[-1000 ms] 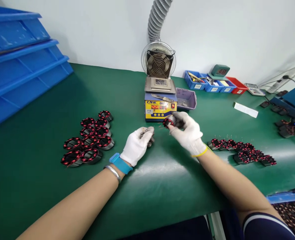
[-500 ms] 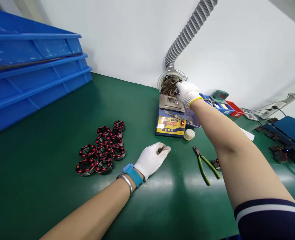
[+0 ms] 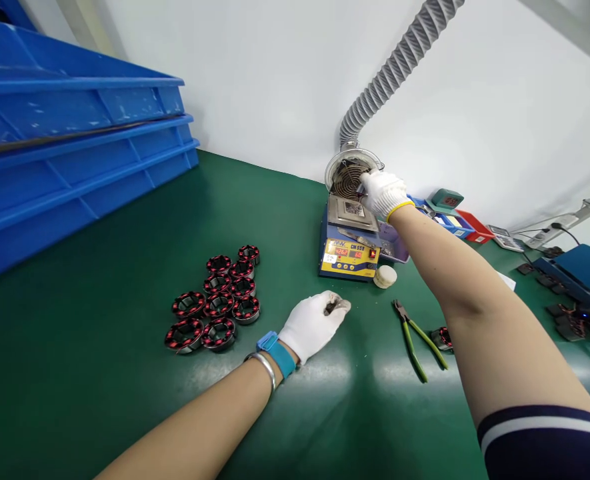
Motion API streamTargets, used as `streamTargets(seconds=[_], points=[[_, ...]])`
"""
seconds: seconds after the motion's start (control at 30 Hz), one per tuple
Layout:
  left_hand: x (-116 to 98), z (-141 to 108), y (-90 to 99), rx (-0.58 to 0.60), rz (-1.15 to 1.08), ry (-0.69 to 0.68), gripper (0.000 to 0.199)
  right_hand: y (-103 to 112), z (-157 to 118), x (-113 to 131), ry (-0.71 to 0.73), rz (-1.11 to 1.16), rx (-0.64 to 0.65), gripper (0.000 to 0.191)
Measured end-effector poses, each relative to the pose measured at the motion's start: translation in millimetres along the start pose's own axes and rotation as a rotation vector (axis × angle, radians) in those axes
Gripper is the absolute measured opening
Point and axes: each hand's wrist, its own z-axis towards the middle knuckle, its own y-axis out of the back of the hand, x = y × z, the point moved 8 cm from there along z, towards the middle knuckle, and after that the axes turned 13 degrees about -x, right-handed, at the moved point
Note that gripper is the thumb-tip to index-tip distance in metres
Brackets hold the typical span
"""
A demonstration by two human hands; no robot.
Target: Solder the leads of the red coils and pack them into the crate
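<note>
My left hand (image 3: pixel 315 325), in a white glove, rests low over the green table with its fingers pinched together; whatever lies between them is too small to name. My right hand (image 3: pixel 383 193), also gloved, is closed on something I cannot make out, above the rear of the solder pot (image 3: pixel 349 259) and in front of the fan guard (image 3: pixel 348 181). Several black-and-red ring coils (image 3: pixel 219 305) stand grouped left of my left hand. Green-handled cutters (image 3: pixel 415 340) lie at the right, beside another coil (image 3: pixel 442 339). A round white pad (image 3: pixel 385 276) sits by the pot's corner.
Stacked blue crates (image 3: pixel 85 140) fill the left. A grey duct (image 3: pixel 399 70) rises behind the pot. Beyond my right arm are a purple tray (image 3: pixel 399 248), a red bin (image 3: pixel 475 228), a green clock (image 3: pixel 447 198) and a blue machine (image 3: pixel 575 270).
The camera view has shifted, so the scene sits slightly further right and lower. Both hands keep nearly the same places over the table and by the pot.
</note>
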Motion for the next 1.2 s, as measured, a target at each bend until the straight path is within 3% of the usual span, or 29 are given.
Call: streamTargets(seconds=[0.2, 0.33, 0.43, 0.57, 0.73, 0.93, 1.07, 1.2], points=[[-1, 2, 1.3, -0.046, -0.094, 0.046, 0.022, 32, -25, -12, -0.134, 0.207, -0.136, 0.036], [0, 4, 6.0, -0.117, -0.181, 0.109, 0.032, 37, -57, -1, -0.164, 0.375, -0.097, 0.036], [0, 4, 6.3, -0.116, -0.185, 0.104, 0.035, 39, -67, 6, -0.119, 0.354, -0.109, 0.036], [1, 3, 6.6, -0.112, -0.135, 0.082, 0.035, 37, -49, 7, -0.041, 0.159, -0.161, 0.041], [1, 1, 4.3, -0.072, -0.109, 0.087, 0.034, 17, -19, 12, 0.001, -0.013, -0.068, 0.043], [2, 1, 2.9, -0.06, -0.1, 0.084, 0.033, 1, -17, 24, 0.053, -0.073, -0.017, 0.042], [3, 2, 2.0, -0.057, -0.099, 0.082, 0.034, 5, -17, 20, 0.035, -0.052, -0.002, 0.043], [1, 2, 4.0, -0.074, -0.126, 0.099, 0.037, 28, -27, 11, -0.039, 0.073, -0.089, 0.043]])
